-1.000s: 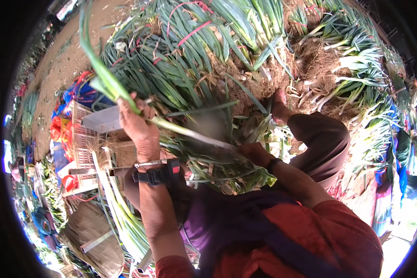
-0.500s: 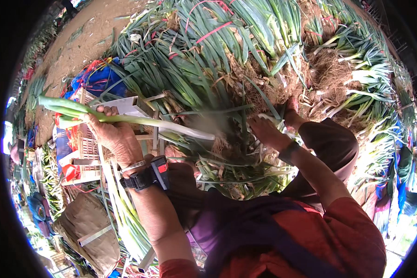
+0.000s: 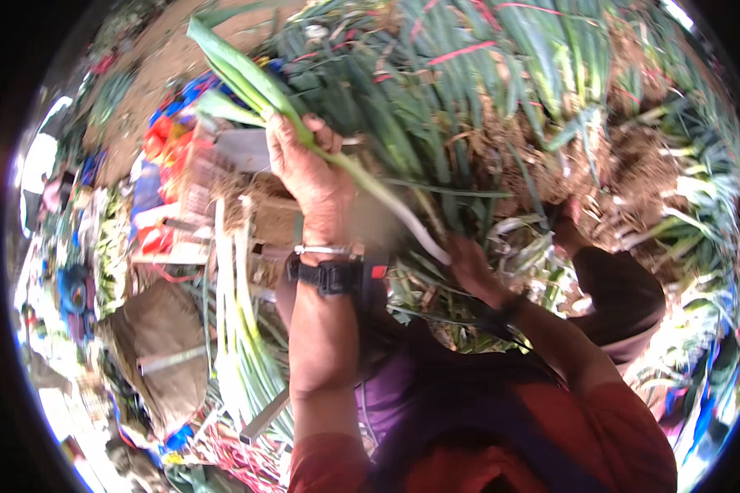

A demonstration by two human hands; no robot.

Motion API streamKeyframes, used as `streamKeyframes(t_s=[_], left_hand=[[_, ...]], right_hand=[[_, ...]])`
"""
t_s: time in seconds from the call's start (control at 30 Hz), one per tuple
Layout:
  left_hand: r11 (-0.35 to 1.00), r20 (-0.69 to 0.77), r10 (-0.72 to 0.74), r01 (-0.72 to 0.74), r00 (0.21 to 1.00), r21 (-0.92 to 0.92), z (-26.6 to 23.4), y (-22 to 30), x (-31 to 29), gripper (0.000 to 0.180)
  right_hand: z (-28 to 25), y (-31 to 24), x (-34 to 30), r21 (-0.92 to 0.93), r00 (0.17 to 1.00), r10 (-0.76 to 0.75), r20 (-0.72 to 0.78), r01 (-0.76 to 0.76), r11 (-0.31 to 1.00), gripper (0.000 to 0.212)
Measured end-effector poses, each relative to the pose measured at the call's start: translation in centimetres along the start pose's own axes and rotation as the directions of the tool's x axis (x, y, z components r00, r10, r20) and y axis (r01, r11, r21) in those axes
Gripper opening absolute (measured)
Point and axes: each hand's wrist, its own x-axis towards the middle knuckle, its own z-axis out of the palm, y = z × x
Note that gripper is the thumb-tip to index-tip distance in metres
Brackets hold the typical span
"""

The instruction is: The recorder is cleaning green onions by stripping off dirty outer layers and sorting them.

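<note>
My left hand (image 3: 308, 172) is closed around a long green onion (image 3: 395, 205), near where its leaves begin. The onion slants from its green leaf tops at upper left down to its white lower end at the middle. My right hand (image 3: 473, 269) is beside that white end. Motion blur smears its fingers, so I cannot tell whether they touch or grip the stalk. Several green onions (image 3: 242, 329) with roots lie left of my left forearm. Under my hands are loose leaves and peelings (image 3: 423, 308).
Tied bundles of green onions (image 3: 485, 74) fill the far side, their brown roots (image 3: 637, 164) toward me. More onions (image 3: 695, 218) line the right. At left stand a light slatted crate (image 3: 201, 185) and a brown cloth (image 3: 156, 353). A bare foot (image 3: 569, 215) is beyond my right hand.
The view has swung left. My left hand has moved right and away from me, tilting the onion more steeply. My right hand has come left and nearer, to the onion's white end.
</note>
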Motion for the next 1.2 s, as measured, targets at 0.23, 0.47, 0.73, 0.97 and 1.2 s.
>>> streamKeyframes(t_s=[0.23,0.47,0.73,0.97,1.2], left_hand=[[0.998,-0.055,0.060,-0.062,0.997,-0.034,-0.2,2.7,1.5,0.021],[0.997,-0.029,0.060,-0.059,0.998,0.044,-4.7,3.6,2.1,0.031],[0.934,0.254,-0.294,0.221,0.922,0.280,-1.9,1.1,-1.5,0.042],[0.721,0.577,-0.584,0.038,0.571,0.692,3.2,-0.2,-6.7,0.057],[0.664,0.485,-0.610,0.070,0.627,0.745,5.2,-3.4,-7.4,0.043]], right_hand=[[-2.4,18.0,-11.9,-0.403,0.996,0.048,0.072,-0.015,0.915,0.012],[-8.2,0.4,-0.5,0.532,1.000,0.007,0.023,-0.018,0.846,0.033],[-1.9,-5.1,-2.3,0.614,0.976,-0.137,0.168,0.005,0.789,0.027],[-12.8,-2.1,-1.6,0.863,0.915,0.309,-0.260,0.076,0.499,0.019],[-35.7,12.7,-11.9,0.546,0.491,0.407,-0.770,0.179,0.818,0.004]])
